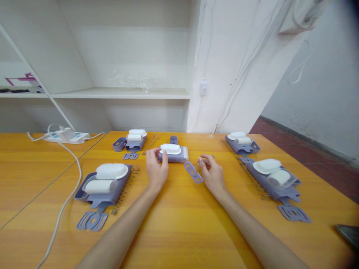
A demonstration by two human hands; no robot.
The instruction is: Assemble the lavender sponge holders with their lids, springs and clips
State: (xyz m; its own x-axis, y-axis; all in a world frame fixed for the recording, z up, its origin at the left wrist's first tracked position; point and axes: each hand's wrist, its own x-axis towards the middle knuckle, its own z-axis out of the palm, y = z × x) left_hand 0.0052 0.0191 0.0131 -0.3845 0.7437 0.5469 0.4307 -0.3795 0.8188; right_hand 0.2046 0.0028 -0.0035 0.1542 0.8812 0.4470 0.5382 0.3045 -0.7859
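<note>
Nearby, at lower left, a lilac slotted plate point(97, 220) lay on the worktop point(174, 239). Farther in, my right hand point(213, 174) had its fingers curled by thin wires point(206, 162); I couldn't tell whether it pinched them. Just beside its fingertips lay another slotted plate point(194, 174). My left hand point(156, 169) bent thumb and fingers about the left end of a white oval piece point(170, 148), grip unclear to me. That piece sat on a lilac holder point(171, 159), mid-worktop; beyond were a small cup point(174, 140) and a shelf point(126, 93).
</note>
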